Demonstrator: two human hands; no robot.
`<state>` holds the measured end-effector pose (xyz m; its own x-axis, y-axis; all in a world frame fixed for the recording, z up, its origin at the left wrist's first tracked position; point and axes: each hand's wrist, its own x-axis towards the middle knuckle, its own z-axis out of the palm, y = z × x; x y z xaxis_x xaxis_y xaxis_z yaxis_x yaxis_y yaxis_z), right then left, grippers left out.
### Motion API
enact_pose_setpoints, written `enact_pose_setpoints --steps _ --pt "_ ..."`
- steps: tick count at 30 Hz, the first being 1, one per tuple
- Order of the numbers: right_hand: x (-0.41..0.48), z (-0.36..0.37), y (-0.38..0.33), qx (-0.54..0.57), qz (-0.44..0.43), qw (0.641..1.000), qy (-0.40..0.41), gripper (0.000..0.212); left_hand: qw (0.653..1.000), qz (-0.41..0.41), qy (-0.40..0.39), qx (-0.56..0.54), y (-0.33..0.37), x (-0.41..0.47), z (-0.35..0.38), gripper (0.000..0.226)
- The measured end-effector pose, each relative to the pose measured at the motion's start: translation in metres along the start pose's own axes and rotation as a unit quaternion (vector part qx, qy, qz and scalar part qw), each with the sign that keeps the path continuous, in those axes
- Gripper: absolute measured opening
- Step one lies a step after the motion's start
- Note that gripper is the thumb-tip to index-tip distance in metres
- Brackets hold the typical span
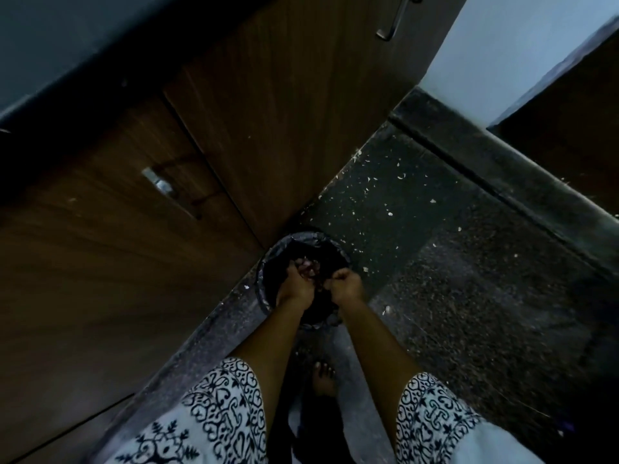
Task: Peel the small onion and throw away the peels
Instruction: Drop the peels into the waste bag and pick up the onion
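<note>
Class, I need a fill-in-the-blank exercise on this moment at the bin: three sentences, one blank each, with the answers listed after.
1. Both hands are held over a round bin lined with a black plastic ____.
2. The left hand holds purplish onion ____ above the bin.
3. The right hand is closed in a ____.

Missing words: bag; peels; fist

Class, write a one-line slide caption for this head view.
Both hands, left and right, hold onion peels over a lined bin.
</note>
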<state>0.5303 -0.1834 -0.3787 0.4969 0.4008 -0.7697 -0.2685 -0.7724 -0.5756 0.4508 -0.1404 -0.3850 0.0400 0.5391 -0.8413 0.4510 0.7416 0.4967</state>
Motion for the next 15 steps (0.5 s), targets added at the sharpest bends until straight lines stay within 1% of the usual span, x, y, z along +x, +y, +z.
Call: enact_pose_setpoints --steps 1,2,3,4,5,6,8,9,10,12,15 --pt "-0.011 -0.002 -0.005 -0.006 -0.011 0.999 -0.052 0.027 1.0 -0.009 -0.023 -0.017 0.001 -0.008 -0.001 0.057" --pt "-0.022 -0.006 -0.01 -0.003 -0.03 0.995 -0.093 0.028 0.997 -0.015 -0.044 -0.058 0.006 -0.02 -0.002 0.062" --pt "-0.03 -0.011 -0.014 -0.002 -0.047 0.992 -0.121 0.04 0.997 -0.002 -0.044 -0.062 0.012 -0.033 -0.004 0.063" --pt "-0.046 -0.019 -0.023 -0.013 -0.062 0.988 -0.143 0.054 0.998 0.015 -0.041 -0.042 0.021 -0.053 -0.01 0.055" --pt "-0.063 -0.027 -0.033 -0.038 -0.076 0.983 -0.161 0.062 0.999 0.037 -0.036 -0.01 0.027 -0.07 -0.016 0.05" --pt "-0.084 -0.036 -0.046 -0.065 -0.097 0.978 -0.172 0.063 0.997 0.059 -0.037 0.014 0.031 -0.089 -0.025 0.053" --pt "-0.122 -0.048 -0.064 -0.111 -0.151 0.966 -0.176 0.055 0.985 0.112 -0.066 0.115 0.041 -0.125 -0.044 0.067" --pt "-0.143 -0.054 -0.073 -0.117 -0.182 0.961 -0.174 0.05 0.976 0.134 -0.071 0.158 0.046 -0.145 -0.056 0.068" --pt "-0.165 -0.058 -0.082 -0.115 -0.208 0.956 -0.172 0.046 0.97 0.153 -0.079 0.174 0.052 -0.169 -0.07 0.064" --pt "-0.211 -0.06 -0.098 -0.115 -0.27 0.942 -0.163 0.038 0.966 0.2 -0.057 0.153 0.061 -0.224 -0.102 0.048" --pt "-0.28 -0.056 -0.125 -0.104 -0.351 0.914 -0.173 0.027 0.95 0.289 0.037 0.109 0.068 -0.301 -0.16 0.035"
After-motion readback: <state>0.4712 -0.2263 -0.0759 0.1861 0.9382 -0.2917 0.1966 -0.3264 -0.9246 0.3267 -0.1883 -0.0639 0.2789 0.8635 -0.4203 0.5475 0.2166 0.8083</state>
